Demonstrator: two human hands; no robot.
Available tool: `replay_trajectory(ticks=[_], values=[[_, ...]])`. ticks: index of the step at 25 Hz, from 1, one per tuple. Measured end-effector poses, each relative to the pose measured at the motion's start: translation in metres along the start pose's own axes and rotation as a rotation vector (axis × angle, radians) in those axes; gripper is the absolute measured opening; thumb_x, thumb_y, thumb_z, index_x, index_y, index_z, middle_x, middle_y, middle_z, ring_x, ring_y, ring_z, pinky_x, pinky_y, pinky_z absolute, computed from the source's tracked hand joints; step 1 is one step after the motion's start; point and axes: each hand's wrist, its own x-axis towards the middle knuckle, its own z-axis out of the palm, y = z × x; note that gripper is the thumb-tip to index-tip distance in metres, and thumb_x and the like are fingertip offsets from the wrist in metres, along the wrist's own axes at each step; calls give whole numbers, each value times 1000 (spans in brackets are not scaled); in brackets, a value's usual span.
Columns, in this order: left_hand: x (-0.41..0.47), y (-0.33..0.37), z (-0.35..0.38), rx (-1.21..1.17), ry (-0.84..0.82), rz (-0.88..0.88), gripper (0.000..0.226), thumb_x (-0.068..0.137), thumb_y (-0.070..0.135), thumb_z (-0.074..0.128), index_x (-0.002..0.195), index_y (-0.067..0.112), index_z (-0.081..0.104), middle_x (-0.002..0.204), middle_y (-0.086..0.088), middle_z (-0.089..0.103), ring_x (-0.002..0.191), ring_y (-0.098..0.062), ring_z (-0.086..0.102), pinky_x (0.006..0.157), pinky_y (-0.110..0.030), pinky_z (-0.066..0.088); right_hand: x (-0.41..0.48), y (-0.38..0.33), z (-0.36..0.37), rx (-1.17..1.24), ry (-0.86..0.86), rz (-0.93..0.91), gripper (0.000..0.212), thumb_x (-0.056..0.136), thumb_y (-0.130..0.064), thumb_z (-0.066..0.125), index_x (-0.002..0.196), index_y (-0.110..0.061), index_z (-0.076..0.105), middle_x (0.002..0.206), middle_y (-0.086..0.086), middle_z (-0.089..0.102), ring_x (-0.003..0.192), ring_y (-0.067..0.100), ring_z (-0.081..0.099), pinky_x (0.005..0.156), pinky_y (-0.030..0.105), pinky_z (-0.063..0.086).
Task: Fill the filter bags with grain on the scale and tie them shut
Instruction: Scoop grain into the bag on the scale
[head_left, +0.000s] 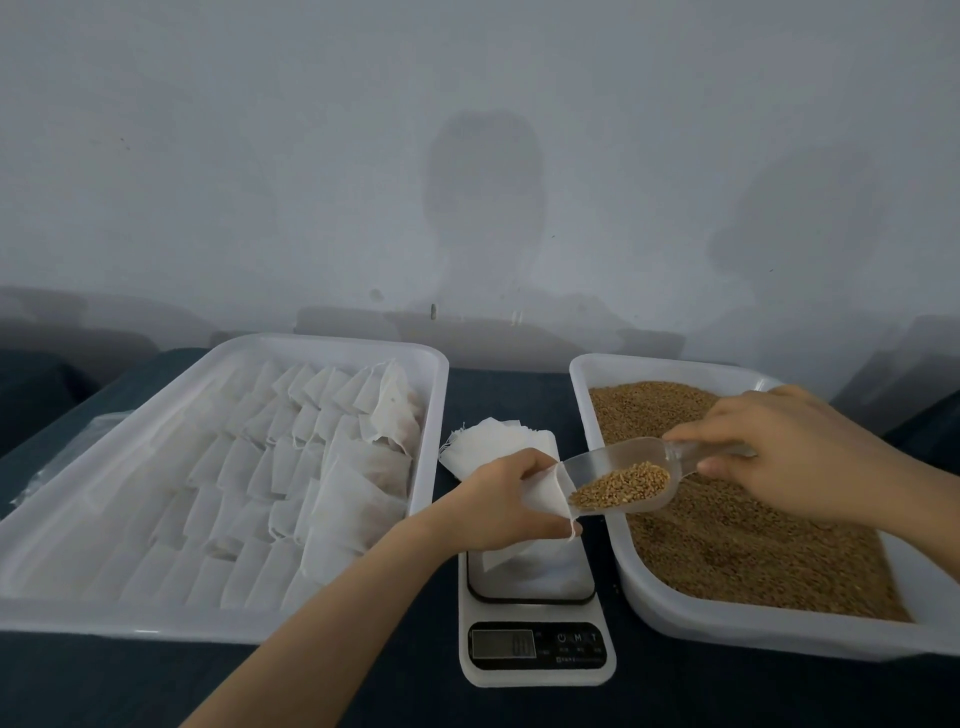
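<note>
Step in hand: pouring a scoopful into one bag; judged to be just starting, as the bag looks slack.
Left hand: fingers curled round the mouth of a small white fabric filter bag, holding it open toward the right.
Right hand: thumb and fingers pinch the handle of a clear plastic scoop carrying golden-brown grain; its lip is at the bag mouth.
Bag position: above the platform of the white digital kitchen scale; whether it rests there cannot be told.
Technique: keep the mouth wide, tilt the scoop slowly, and let the bag's weight sit on the platform before reading the display.
Risk: grain spilling past the rim onto the dark cloth.
Supply: white plastic tray of grain, right.
Finished work: white plastic tray of bags, left.
</note>
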Motion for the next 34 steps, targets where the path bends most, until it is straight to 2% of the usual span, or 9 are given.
replay_trajectory(ticks=[3,8,12,18,24,28,32,34], values=[[0,2,1,16,30,17,55,70,45,79,115,37,48,110,20,51,99,-5,54,79,-17,47,1,-4,-4,-39,-11,-6,37,90,-43,54,123,-56,47,97,-28,55,96,-3,48,103,31,27],[2,2,1,82,74,49,58,69,46,80,116,36,47,121,17,39,112,-5,42,93,-22,39,4,-15,-15,-112,-21,1,35,91,-42,53,123,-56,47,92,-29,49,93,-3,45,105,31,21],[3,2,3,118,70,42,59,69,47,80,116,37,47,117,18,37,114,-5,38,94,-24,36,7,-27,-25,-200,-12,-42,30,92,-38,50,117,-56,51,89,-22,54,88,-2,45,98,28,21],[2,3,3,29,95,36,50,71,43,80,109,35,50,111,17,52,102,-6,52,83,-18,46,22,-54,-45,-449,-4,-135,26,86,-25,44,99,-37,63,77,-12,58,81,8,53,94,32,29],[0,2,0,-28,114,-8,54,75,41,79,116,29,46,114,9,58,104,-10,59,89,-27,52,36,-95,-58,-679,48,-226,18,81,-18,46,81,-27,61,77,-5,57,79,18,49,92,37,32],[0,0,-1,-4,113,-42,55,77,39,77,120,24,46,115,4,58,104,-14,59,90,-34,54,32,-104,-53,-720,66,-228,24,79,-13,45,88,-26,63,78,-3,50,82,20,46,98,40,30],[1,-1,0,20,99,-67,44,79,35,74,114,27,48,109,5,57,95,-11,58,80,-27,53,18,-87,-52,-641,130,-191,30,82,-19,48,102,-34,63,93,-7,58,97,19,50,101,38,21],[1,0,0,20,97,-75,39,79,35,73,108,29,47,104,7,57,89,-10,58,73,-23,50,10,-71,-54,-602,213,-162,33,79,-23,57,108,-38,64,94,-7,64,96,19,55,99,40,18]])
